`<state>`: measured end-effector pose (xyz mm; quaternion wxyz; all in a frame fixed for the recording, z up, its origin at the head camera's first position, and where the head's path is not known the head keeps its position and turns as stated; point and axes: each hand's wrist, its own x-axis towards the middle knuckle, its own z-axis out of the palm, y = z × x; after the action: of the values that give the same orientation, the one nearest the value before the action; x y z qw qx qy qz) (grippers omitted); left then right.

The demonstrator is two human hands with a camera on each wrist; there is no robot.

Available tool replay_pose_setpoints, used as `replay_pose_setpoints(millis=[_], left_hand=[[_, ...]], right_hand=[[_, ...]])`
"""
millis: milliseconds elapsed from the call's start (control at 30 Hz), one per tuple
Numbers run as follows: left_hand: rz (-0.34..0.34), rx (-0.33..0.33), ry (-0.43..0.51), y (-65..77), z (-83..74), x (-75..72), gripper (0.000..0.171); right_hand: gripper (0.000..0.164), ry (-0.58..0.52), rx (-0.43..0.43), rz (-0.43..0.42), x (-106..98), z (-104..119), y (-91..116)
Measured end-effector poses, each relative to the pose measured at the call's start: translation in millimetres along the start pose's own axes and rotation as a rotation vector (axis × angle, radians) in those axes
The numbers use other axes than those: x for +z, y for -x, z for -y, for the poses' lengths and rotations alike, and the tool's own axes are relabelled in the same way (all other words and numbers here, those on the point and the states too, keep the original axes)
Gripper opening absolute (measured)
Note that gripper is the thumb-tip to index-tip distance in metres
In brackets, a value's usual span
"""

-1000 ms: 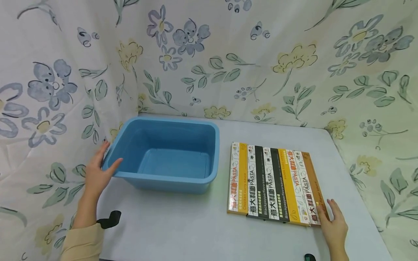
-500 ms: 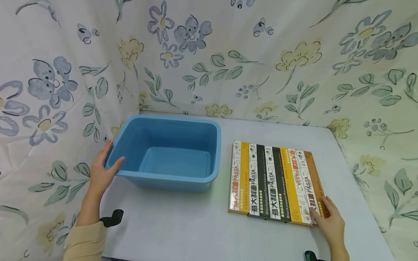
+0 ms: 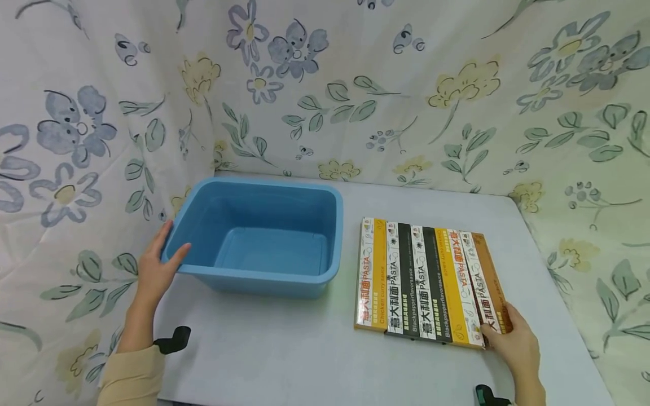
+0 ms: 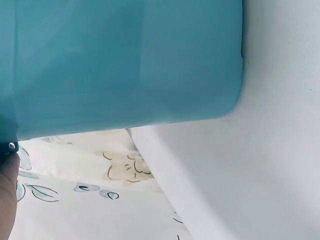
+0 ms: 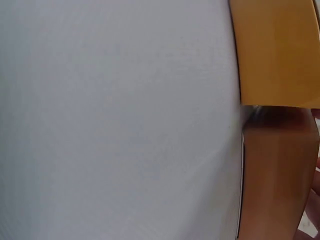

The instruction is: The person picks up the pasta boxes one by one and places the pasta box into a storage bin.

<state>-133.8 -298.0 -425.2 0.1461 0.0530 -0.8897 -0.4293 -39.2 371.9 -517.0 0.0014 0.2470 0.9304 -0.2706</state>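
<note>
A blue plastic basin (image 3: 269, 278) stands upright on the table, its inside bare. At its near left corner my left hand (image 3: 154, 273) rests on the rim, thumb spread over the front edge and fingers straight along the outside; a finger (image 4: 7, 185) touches the rim in the left wrist view. A row of flat pasta boxes (image 3: 418, 282) in yellow, black and brown lies at the right. My right hand (image 3: 518, 341) grips the near end of the rightmost, brown pasta box (image 3: 490, 265) between thumb and fingers. In the right wrist view that brown box (image 5: 275, 180) sits beside a yellow one (image 5: 277, 55).
The white table (image 3: 304, 355) runs up to a floral curtain (image 3: 335, 67) at the back and sides. Black straps or camera mounts show near both wrists, the left one (image 3: 175, 339) above the table.
My right hand has moved from the brown box's side to close its thumb and fingers around the near end. That box has shifted slightly. My left hand stays at the basin rim.
</note>
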Motion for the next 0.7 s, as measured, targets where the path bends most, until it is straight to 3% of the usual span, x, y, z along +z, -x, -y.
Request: replay_pose_setpoints(millis=[167,400,700], left_hand=[[-0.001,-0.015,-0.013,0.1,-1.1,-0.8,0.072],[-0.026,0.007,-0.014,0.0,-1.0,-0.5,0.071],[-0.032,0.0,-0.013,1.4,-1.9,1.7,0.071]], right_hand=[[0.089,0.017,0.041,0.013,-2.5,-2.4,-2.7],[0.107,0.04,0.123,0.105,-2.2,-5.7,-10.2],[0.1,-0.005,0.147,0.088,1.4,-10.8,-12.9]])
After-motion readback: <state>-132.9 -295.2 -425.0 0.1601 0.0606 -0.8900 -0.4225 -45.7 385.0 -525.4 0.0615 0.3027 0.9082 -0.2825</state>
